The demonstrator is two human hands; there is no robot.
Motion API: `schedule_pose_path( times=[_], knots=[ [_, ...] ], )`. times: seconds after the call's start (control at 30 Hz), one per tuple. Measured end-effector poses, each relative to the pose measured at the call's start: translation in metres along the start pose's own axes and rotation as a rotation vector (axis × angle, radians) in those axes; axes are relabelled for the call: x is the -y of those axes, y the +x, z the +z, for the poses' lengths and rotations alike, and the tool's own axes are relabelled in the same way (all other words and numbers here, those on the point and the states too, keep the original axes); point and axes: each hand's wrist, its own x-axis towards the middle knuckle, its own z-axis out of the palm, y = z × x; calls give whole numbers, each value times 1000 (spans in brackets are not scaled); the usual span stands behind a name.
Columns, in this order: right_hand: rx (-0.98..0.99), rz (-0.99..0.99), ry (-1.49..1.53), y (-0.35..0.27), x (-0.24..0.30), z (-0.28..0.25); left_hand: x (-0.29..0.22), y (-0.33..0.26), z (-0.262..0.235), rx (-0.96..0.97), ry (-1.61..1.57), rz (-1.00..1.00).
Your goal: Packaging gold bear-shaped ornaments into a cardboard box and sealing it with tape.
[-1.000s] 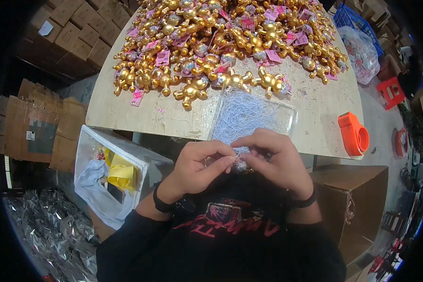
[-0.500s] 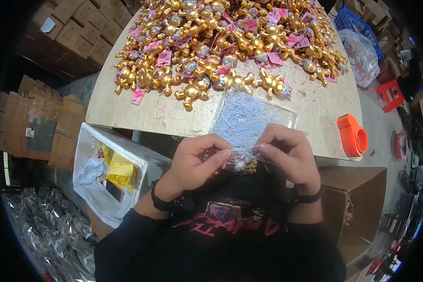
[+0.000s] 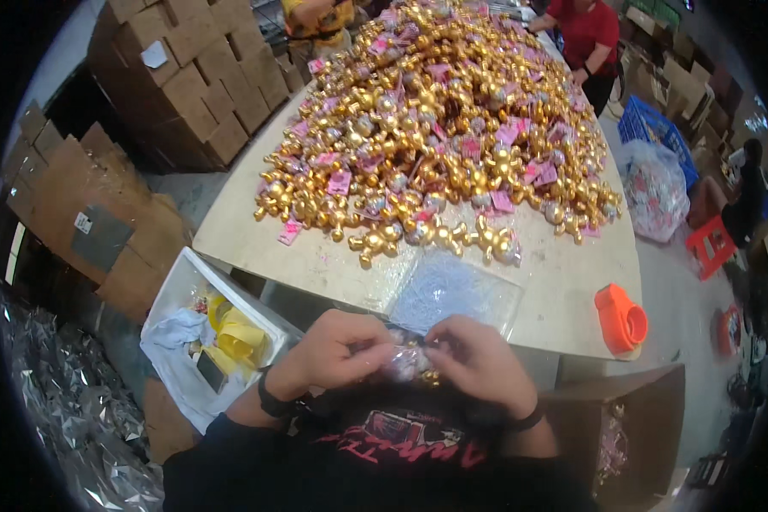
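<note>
Close to my chest, just off the table's near edge, I hold a small gold figure with a shiny, clear-looking ball body (image 3: 408, 363). My left hand (image 3: 337, 352) pinches it from the left side, at a pinkish part. The fingers of my right hand (image 3: 480, 365) are closed at its right upper side; any thread between them is too small to make out. Right beyond my hands, a clear shallow tray of pale thin strings (image 3: 448, 294) lies on the table. Past it rises a large heap of gold bear-like figures (image 3: 435, 128) with pink tags.
An orange tape dispenser (image 3: 620, 319) stands at the table's right corner. A white foam box (image 3: 169, 341) with yellow and pale items is at my left, an open cardboard box (image 3: 653, 418) at my right. Two people stand at the far end, one in a red shirt (image 3: 590, 34).
My view has tilted up, so more of the heap and two people at the far end show. Both hands stay together at the figure, whose ball body now shows more between them.
</note>
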Motion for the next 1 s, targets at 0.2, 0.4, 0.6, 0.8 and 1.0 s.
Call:
schedule_pose_path(
  times=[0.2,0.4,0.6,0.8,1.0],
  knots=[
    [-159,-205,-588,-9,-73,22,-60,-17,-20,-112,-18,-57],
    [-276,-206,-787,3,-105,25,-142,17,-19,70,252,123],
    [-530,-286,-811,5,-123,25,-242,68,23,255,218,222],
    [-678,-377,-269,-8,-124,34,-292,126,111,138,-58,630],
    [-858,-325,-906,-2,-131,36,-325,185,217,626,-186,872]
  ],
)
